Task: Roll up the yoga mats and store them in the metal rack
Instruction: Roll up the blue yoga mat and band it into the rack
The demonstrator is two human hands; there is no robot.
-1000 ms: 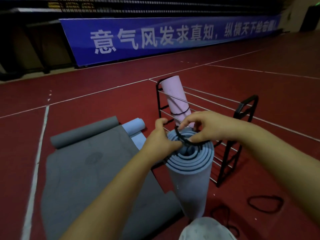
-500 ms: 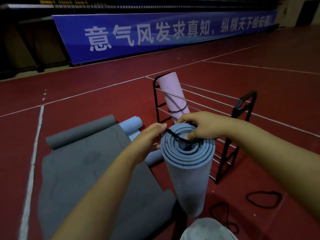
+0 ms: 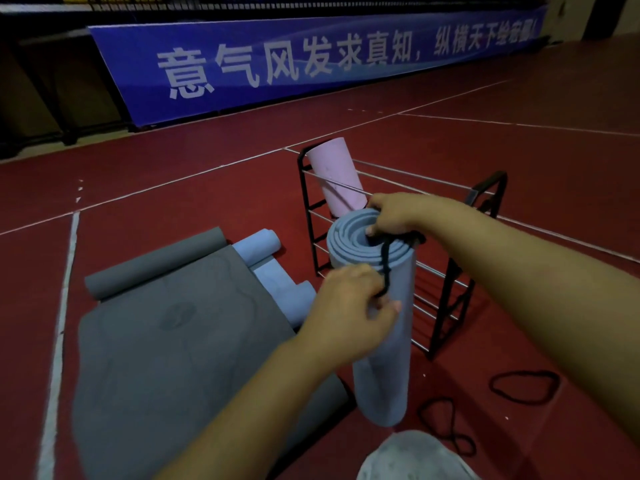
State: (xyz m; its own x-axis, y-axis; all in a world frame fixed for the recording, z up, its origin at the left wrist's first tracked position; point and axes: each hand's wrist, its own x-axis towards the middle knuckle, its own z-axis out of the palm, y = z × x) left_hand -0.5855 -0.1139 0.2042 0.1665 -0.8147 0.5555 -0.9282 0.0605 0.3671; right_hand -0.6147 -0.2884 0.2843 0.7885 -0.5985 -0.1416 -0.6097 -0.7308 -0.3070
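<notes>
A rolled blue yoga mat (image 3: 382, 368) stands upright in front of me. A black elastic band (image 3: 385, 263) stretches over its top end. My right hand (image 3: 394, 214) grips the band at the top rim. My left hand (image 3: 349, 308) pinches the band lower down against the roll's side. Behind stands the black metal rack (image 3: 450, 289) with a rolled pink mat (image 3: 334, 178) upright in it. A grey mat (image 3: 173, 341) lies unrolled on the floor at left, with a light blue mat (image 3: 273, 271) partly under it.
Two more black bands, one (image 3: 524, 386) at right and one (image 3: 446, 427) nearer, lie on the red floor. My knee (image 3: 412, 459) shows at the bottom edge. A blue banner (image 3: 311, 60) runs along the far wall. White court lines cross the floor.
My left hand has pulled the band down from the roll's top to its side. My right hand stays at the top rim. The view has shifted slightly.
</notes>
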